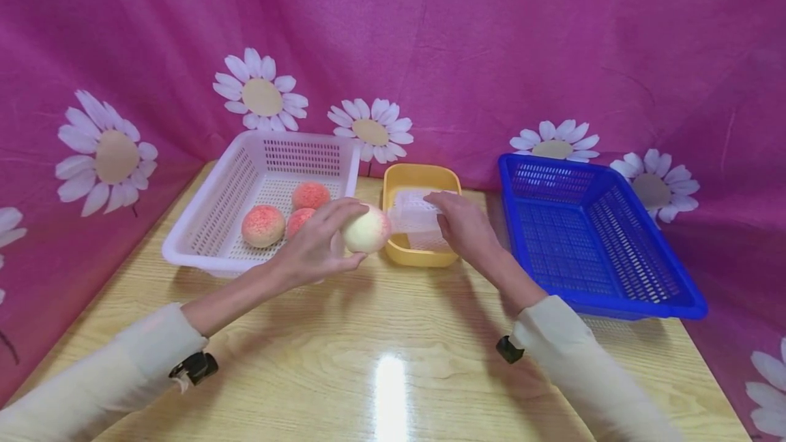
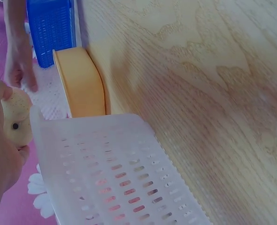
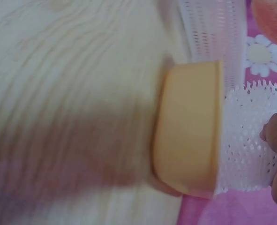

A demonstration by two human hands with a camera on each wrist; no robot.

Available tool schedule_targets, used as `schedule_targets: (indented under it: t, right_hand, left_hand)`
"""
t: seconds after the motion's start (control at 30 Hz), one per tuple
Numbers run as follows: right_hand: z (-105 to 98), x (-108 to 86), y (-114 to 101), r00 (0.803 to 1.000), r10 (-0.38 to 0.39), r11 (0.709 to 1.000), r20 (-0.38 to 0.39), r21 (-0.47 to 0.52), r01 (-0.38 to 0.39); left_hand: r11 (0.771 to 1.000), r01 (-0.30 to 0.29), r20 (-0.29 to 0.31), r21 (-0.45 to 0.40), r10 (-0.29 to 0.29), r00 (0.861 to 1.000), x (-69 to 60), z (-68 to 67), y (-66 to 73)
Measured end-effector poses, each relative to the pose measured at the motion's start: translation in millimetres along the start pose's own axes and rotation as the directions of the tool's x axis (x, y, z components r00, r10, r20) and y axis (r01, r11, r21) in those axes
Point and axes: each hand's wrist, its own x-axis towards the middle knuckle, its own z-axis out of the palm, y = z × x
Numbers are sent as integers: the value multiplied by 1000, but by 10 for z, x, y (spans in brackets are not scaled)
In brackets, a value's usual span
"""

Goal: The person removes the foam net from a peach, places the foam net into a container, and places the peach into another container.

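My left hand (image 1: pixel 313 245) grips a pale peach (image 1: pixel 366 229) with a pink blush between thumb and fingers, above the table and just right of the white basket (image 1: pixel 215 262). The peach's underside, with a dark spot, shows in the left wrist view. My right hand (image 1: pixel 469 229) pinches a white foam net sleeve (image 3: pixel 248 136) over the yellow box (image 1: pixel 424 258). More white netting lies inside that box. Between the held peach and the sleeve's near end there is little or no gap; whether they touch I cannot tell.
In the white basket lie three pink peaches, one at the left (image 1: pixel 263 226) and one farther back (image 1: pixel 310 194); my left hand partly covers the third (image 1: pixel 299 221). A blue basket (image 1: pixel 614 304) stands on the right. Behind everything hangs a magenta cloth (image 1: pixel 430 53) with daisies.
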Motion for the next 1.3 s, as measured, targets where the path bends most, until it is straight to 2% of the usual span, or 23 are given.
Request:
schedule_targets:
  t: [0.13, 0.3, 0.37, 0.47, 0.57, 0.63, 0.73, 1.0, 1.13, 1.3]
  right_hand:
    - [104, -57, 14, 997, 46, 999, 57, 21, -47]
    - [184, -71, 21, 986, 59, 993, 159, 92, -74]
    - [209, -63, 24, 971, 86, 986, 223, 119, -114]
    - [241, -53, 22, 939, 131, 976, 318, 125, -179]
    - [260, -43, 3, 913, 160, 970, 375, 112, -216]
    - [272, -35, -12, 904, 171, 968, 392, 104, -228]
    - [286, -17, -25, 901, 176, 968, 397, 98, -232]
    - [277, 28, 23, 895, 105, 981, 434, 102, -164]
    - [288, 69, 60, 899, 63, 985, 433, 116, -126]
    - [281, 135, 51, 891, 80, 984, 447, 109, -143]
  left_hand:
    - [1000, 1, -5, 7, -1, 1000, -13, -18, -22]
    - [1000, -14, -13, 13, 14, 1000, -16, -40, -56]
    - [1000, -21, -22, 17, 22, 1000, -17, -52, -70]
    - [999, -30, -36, 25, 31, 999, -18, -73, -90]
    - [999, -30, -45, 34, 31, 999, -24, -96, -106]
    - [999, -26, -45, 25, 27, 999, -27, -112, -115]
    - [1000, -11, -40, 16, 11, 999, -35, -138, -128]
    - [999, 29, -41, 31, -28, 999, -62, -231, -173]
    - [999, 41, -58, 30, -39, 998, -62, -284, -210]
    - [997, 62, -70, 36, -59, 996, -50, -341, -254]
